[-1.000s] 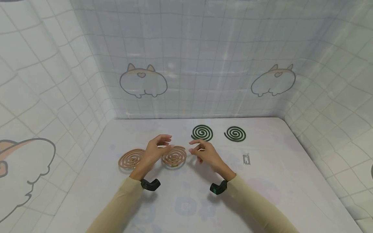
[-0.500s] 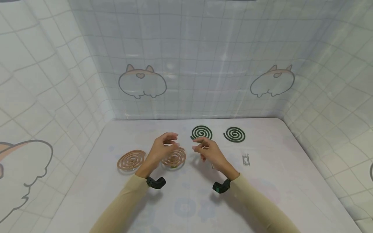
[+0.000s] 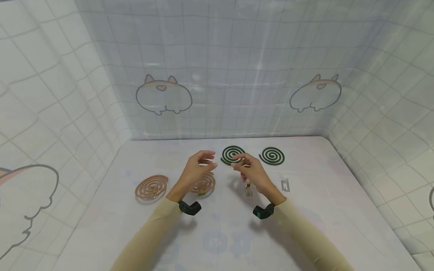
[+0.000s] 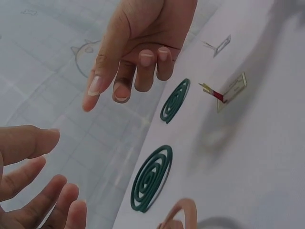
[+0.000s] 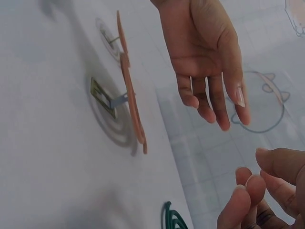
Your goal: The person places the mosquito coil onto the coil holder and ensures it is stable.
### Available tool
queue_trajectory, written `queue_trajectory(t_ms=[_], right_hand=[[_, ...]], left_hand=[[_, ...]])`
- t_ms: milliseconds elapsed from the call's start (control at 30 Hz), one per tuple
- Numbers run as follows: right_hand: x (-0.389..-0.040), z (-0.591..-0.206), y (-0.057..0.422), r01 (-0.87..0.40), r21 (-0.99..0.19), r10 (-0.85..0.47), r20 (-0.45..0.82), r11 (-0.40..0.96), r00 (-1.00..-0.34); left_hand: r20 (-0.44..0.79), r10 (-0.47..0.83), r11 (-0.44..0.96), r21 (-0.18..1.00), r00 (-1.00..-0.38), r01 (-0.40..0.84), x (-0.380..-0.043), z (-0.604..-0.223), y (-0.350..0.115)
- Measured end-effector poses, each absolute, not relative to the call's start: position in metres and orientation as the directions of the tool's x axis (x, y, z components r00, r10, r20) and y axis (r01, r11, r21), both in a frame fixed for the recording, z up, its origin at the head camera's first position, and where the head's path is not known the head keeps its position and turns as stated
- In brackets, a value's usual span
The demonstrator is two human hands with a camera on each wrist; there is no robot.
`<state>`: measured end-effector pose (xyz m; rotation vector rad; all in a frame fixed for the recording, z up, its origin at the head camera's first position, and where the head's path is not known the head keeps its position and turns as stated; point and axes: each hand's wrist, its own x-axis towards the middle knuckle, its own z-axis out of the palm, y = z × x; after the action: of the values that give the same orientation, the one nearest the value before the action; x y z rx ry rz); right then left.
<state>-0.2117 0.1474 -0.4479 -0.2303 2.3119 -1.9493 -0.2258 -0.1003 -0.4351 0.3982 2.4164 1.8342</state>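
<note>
My left hand (image 3: 196,169) hovers over the table with loosely bent fingers and nothing in them; it covers part of a brown mosquito coil (image 3: 205,184). Held off the table by a small metal stand (image 5: 101,98), that coil shows edge-on in the right wrist view. Facing it, my right hand (image 3: 255,174) is also raised, bare of any object, its fingers loosely bent. Those fingertips overlap a green mosquito coil (image 3: 228,154) in the head view. Below the right hand lies a metal coil stand (image 4: 232,92) with a raised prong.
Another brown coil (image 3: 151,187) sits raised at the left. A second green coil (image 3: 272,156) lies flat at the back right, with another small metal stand (image 3: 285,185) in front of it. Tiled-pattern cloth walls (image 3: 234,113) enclose the table's back and sides.
Both hands have shifted right and slightly away from the body, still holding nothing. The stand under the right hand has come into view, and more of the left brown coil is uncovered.
</note>
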Motion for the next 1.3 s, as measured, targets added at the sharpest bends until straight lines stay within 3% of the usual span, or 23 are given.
queue_trajectory(t_ms=[300,1300], right_hand=[[-0.217,-0.450,0.162,-0.035,-0.984,-0.153,0.008,0.174,-0.988],[-0.242,-0.466,0.199,0.015,-0.984,-0.043,-0.023,0.178,-0.999]], left_hand=[[0.097,0.274,0.286,0.941,-0.957,0.178,-0.233,-0.437,-0.081],[0.026,0.211,0.261,0.962,-0.977,0.082,-0.250,-0.457,-0.014]])
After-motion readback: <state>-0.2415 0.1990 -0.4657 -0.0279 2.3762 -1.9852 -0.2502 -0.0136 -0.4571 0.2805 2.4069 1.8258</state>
